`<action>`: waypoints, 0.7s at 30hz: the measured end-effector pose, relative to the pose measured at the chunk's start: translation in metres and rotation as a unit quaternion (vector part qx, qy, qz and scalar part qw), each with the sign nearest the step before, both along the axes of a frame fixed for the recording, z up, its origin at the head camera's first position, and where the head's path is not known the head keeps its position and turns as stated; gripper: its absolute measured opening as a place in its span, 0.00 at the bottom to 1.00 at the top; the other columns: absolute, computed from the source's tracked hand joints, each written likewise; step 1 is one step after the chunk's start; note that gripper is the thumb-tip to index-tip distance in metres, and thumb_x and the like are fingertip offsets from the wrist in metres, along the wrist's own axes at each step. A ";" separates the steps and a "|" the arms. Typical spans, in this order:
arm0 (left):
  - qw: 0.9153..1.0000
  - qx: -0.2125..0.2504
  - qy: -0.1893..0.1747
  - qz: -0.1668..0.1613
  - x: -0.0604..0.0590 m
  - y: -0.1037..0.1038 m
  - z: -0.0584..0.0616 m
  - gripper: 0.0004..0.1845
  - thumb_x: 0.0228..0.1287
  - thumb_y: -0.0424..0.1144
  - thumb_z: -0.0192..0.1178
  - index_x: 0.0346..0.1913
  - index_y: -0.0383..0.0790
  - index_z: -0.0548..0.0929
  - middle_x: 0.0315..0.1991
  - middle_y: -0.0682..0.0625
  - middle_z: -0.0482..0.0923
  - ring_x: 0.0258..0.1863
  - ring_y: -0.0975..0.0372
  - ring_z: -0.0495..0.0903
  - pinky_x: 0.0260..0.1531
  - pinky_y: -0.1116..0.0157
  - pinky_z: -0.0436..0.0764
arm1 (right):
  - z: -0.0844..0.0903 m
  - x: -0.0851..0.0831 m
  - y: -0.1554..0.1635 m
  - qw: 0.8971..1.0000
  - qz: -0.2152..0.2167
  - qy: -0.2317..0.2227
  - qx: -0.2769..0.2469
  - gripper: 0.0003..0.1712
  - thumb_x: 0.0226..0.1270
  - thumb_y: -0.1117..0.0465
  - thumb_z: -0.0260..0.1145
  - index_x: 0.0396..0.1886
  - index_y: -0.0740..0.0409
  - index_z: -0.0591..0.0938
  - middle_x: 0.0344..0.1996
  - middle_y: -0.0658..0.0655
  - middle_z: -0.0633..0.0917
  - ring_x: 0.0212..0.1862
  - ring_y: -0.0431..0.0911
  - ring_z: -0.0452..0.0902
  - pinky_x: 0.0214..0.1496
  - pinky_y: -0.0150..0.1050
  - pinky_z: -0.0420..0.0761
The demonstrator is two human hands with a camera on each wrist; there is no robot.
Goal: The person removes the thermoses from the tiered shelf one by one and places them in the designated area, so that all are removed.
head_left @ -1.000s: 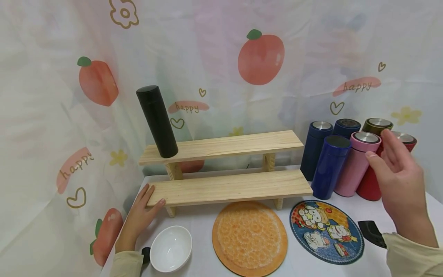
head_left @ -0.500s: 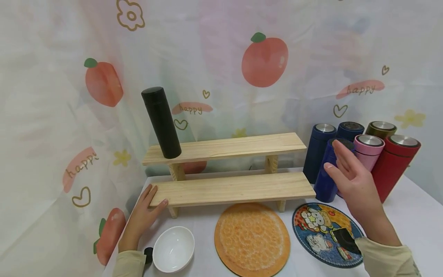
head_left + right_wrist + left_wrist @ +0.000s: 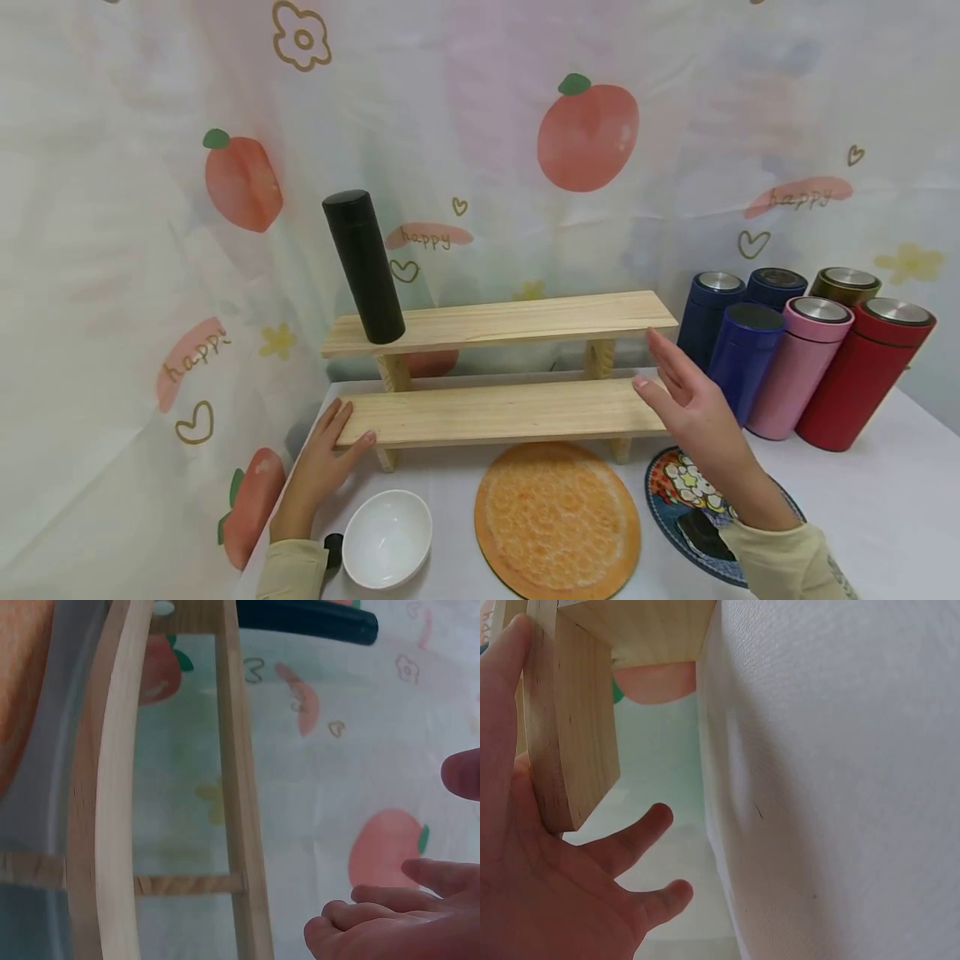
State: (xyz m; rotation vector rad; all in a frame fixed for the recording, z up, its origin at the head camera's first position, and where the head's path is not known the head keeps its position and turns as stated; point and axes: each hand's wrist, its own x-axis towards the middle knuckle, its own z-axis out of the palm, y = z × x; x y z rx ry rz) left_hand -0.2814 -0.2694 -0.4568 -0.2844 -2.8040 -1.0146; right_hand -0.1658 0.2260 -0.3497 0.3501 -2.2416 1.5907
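Observation:
My left hand [image 3: 318, 467] rests on the left end of the lower board of a two-tier wooden shelf [image 3: 502, 410]. The left wrist view has its thumb along the board's edge [image 3: 544, 735] and two fingers spread out past the end. With fingers extended and nothing held, my right hand [image 3: 697, 412] is raised in front of the shelf's right end. A black thermos [image 3: 365, 267] stands on the upper board's left end. Just beyond my right hand are a blue thermos [image 3: 742, 358], a pink thermos [image 3: 802, 367] and a red thermos [image 3: 862, 375].
Behind those are two navy thermoses and an olive-green thermos [image 3: 847, 283]. In front of the shelf lie a white bowl [image 3: 387, 540], a round orange mat [image 3: 557, 521] and a round cartoon mat [image 3: 667, 492], partly covered by my right forearm. A printed curtain [image 3: 465, 100] hangs behind.
My right hand has moved left, from beside the pink and red thermoses to in front of the shelf's right end. My left hand stays put. The view has shifted slightly.

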 end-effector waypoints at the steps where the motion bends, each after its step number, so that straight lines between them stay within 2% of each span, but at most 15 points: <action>1: 1.000 -0.001 -0.001 0.001 0.000 0.001 0.000 0.46 0.76 0.58 0.63 0.85 0.35 0.59 0.86 0.37 0.47 0.83 0.37 0.49 0.77 0.36 0.54 | 0.000 -0.002 -0.004 1.000 0.008 -0.001 -0.004 0.42 0.84 0.61 0.62 0.88 0.59 0.53 0.85 0.64 0.55 0.84 0.64 0.47 0.67 0.18 0.64; 3: 1.000 -0.005 -0.006 0.003 0.000 0.002 0.000 0.47 0.76 0.59 0.63 0.85 0.35 0.59 0.87 0.37 0.46 0.83 0.37 0.49 0.77 0.36 0.55 | 0.000 -0.006 -0.013 1.000 0.026 -0.002 -0.013 0.42 0.84 0.62 0.62 0.88 0.61 0.54 0.85 0.65 0.55 0.84 0.65 0.46 0.68 0.18 0.63; 5: 1.000 -0.008 -0.008 0.005 -0.001 0.003 0.001 0.47 0.76 0.59 0.62 0.85 0.35 0.59 0.87 0.37 0.46 0.83 0.37 0.49 0.77 0.36 0.55 | 0.002 -0.012 -0.024 0.999 0.042 -0.005 -0.020 0.42 0.83 0.63 0.62 0.87 0.63 0.54 0.85 0.65 0.55 0.84 0.63 0.46 0.74 0.24 0.62; 8: 1.000 -0.009 -0.011 0.011 -0.001 0.002 0.003 0.47 0.76 0.59 0.62 0.85 0.36 0.59 0.87 0.37 0.46 0.83 0.37 0.49 0.77 0.36 0.55 | 0.006 -0.022 -0.040 0.998 0.064 -0.011 -0.025 0.41 0.83 0.62 0.62 0.87 0.64 0.55 0.85 0.65 0.55 0.85 0.61 0.46 0.82 0.44 0.57; 11: 1.000 -0.007 -0.009 0.012 -0.001 0.002 0.005 0.47 0.76 0.59 0.63 0.85 0.36 0.59 0.87 0.37 0.46 0.83 0.36 0.49 0.77 0.35 0.55 | 0.009 -0.032 -0.057 0.996 0.082 -0.017 -0.024 0.41 0.84 0.61 0.61 0.87 0.62 0.55 0.85 0.64 0.55 0.85 0.59 0.47 0.81 0.63 0.54; 13: 1.000 -0.006 -0.007 0.011 -0.001 0.002 0.006 0.47 0.76 0.59 0.63 0.85 0.36 0.59 0.86 0.36 0.47 0.83 0.36 0.50 0.76 0.35 0.55 | 0.010 -0.039 -0.067 0.995 0.095 -0.018 -0.024 0.40 0.85 0.60 0.60 0.87 0.61 0.55 0.85 0.63 0.55 0.85 0.58 0.48 0.80 0.64 0.55; 21: 1.000 0.003 0.005 0.010 -0.001 0.005 0.002 0.45 0.75 0.57 0.64 0.84 0.34 0.62 0.86 0.36 0.50 0.82 0.35 0.52 0.76 0.34 0.57 | 0.013 -0.069 -0.109 0.987 0.139 -0.054 -0.053 0.42 0.84 0.52 0.61 0.88 0.56 0.56 0.86 0.58 0.54 0.86 0.55 0.46 0.83 0.57 0.52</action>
